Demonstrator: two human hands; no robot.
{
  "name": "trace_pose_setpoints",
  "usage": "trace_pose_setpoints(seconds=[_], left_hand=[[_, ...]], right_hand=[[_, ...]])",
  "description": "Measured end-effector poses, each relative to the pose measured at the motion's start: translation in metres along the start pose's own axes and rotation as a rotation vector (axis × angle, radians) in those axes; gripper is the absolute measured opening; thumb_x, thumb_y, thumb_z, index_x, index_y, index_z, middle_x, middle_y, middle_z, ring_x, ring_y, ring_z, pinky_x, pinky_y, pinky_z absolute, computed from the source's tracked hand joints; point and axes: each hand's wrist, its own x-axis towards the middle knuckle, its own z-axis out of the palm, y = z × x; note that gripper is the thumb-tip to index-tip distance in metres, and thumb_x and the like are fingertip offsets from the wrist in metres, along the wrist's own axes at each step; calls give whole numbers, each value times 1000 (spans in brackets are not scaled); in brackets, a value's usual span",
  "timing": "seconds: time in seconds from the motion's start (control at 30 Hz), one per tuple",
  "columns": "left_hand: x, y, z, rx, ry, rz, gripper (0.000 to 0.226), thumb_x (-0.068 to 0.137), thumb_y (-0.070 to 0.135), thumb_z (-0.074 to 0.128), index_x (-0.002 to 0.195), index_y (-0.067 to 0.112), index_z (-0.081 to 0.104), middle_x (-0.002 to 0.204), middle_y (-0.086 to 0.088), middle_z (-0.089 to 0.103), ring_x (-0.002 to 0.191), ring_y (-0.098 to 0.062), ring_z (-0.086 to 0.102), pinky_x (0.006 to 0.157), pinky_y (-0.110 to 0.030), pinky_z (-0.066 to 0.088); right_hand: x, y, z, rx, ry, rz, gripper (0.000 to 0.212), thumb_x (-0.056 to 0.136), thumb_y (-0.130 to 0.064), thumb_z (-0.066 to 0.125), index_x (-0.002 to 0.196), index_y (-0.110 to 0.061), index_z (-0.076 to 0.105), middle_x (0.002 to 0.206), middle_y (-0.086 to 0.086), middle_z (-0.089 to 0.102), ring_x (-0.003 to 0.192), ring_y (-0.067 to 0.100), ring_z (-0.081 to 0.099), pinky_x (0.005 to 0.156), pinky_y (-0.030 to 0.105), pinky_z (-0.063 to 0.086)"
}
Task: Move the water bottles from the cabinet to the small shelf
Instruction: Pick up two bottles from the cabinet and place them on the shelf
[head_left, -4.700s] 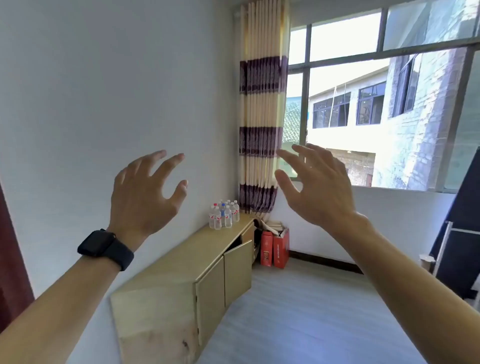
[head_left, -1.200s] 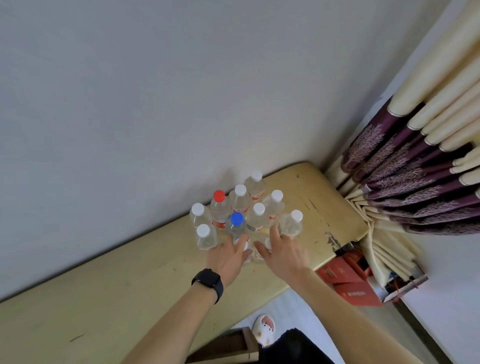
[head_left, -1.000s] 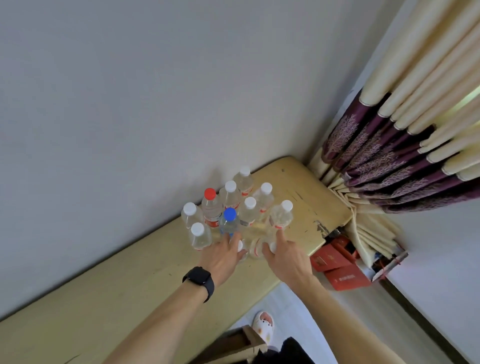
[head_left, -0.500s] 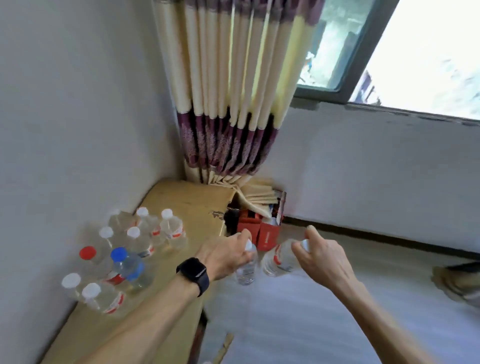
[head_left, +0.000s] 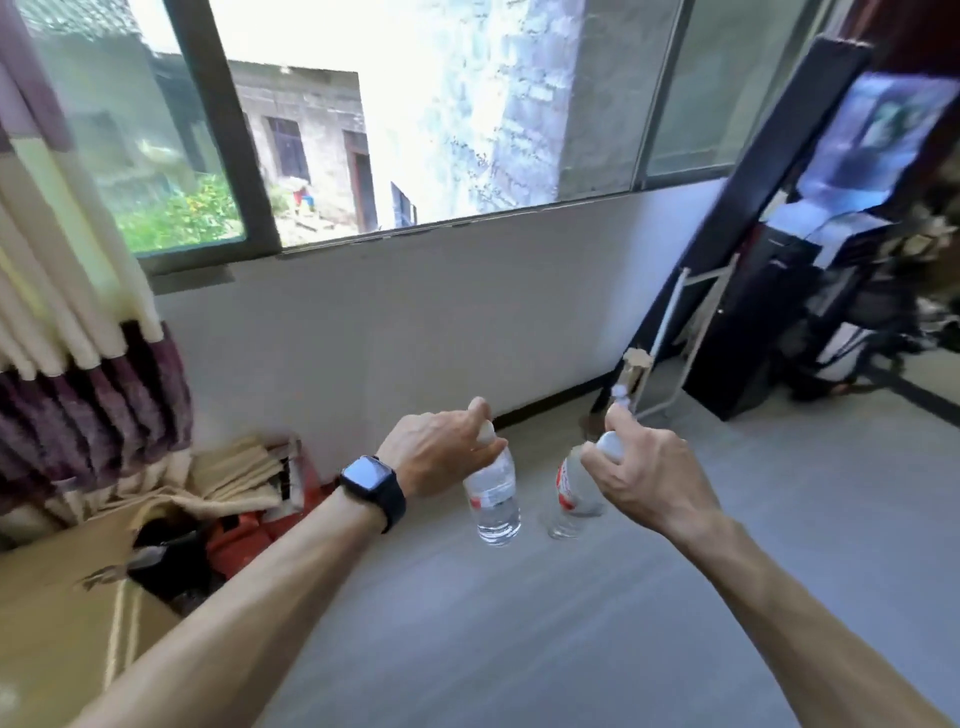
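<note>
Each of my hands carries one clear water bottle by its white cap, both hanging in the air above the grey floor. My left hand (head_left: 441, 449), with a black watch on the wrist, is shut on the left bottle (head_left: 496, 501). My right hand (head_left: 647, 475) is shut on the right bottle (head_left: 571, 493), which has a red and white label. The two bottles hang a short way apart. Only the end of the wooden cabinet (head_left: 57, 618) shows at the lower left; the other bottles on it are out of view.
A striped curtain (head_left: 67, 312) hangs at the left above red boxes (head_left: 244, 540) on the floor. A wide window fills the wall ahead. At the right stand a white metal frame (head_left: 691, 338), a tall dark panel (head_left: 753, 223) and cluttered dark items.
Both hands closed on bottles on the cabinet, lifted one each and swung right. The view has turned from the cabinet toward the window wall and the room's right side.
</note>
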Motion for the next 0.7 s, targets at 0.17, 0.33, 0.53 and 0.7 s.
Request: trace_pose_setpoints(seconds=[0.17, 0.33, 0.53, 0.7], left_hand=[[66, 132, 1, 31, 6, 203, 45, 97, 58, 36, 115, 16, 39, 105, -11, 69, 91, -37, 63, 73, -41, 49], [129, 245, -7, 59, 80, 428, 47, 96, 59, 36, 117, 17, 36, 99, -12, 69, 86, -38, 64, 64, -38, 45], [200, 360, -14, 63, 128, 657, 41, 96, 59, 37, 102, 18, 37, 84, -8, 66, 72, -36, 61, 61, -40, 49], [269, 445, -16, 55, 111, 830, 40, 95, 60, 35, 104, 21, 39, 81, -4, 66, 71, -31, 63, 63, -41, 53]], right_hand=[[-20, 111, -73, -68, 127, 106, 27, 88, -39, 51, 85, -18, 35, 58, -4, 41, 68, 33, 42, 61, 35, 32], [-33, 196, -139, -132, 244, 212, 26, 86, -39, 51, 81, -19, 35, 61, -3, 46, 66, 32, 48, 57, 35, 35], [-38, 278, -204, -255, 337, 388, 27, 88, -41, 51, 85, -18, 36, 63, -3, 41, 67, 32, 43, 58, 34, 31], [-28, 344, -248, -336, 414, 537, 27, 86, -41, 51, 84, -19, 37, 69, 2, 50, 69, 33, 44, 58, 36, 32]])
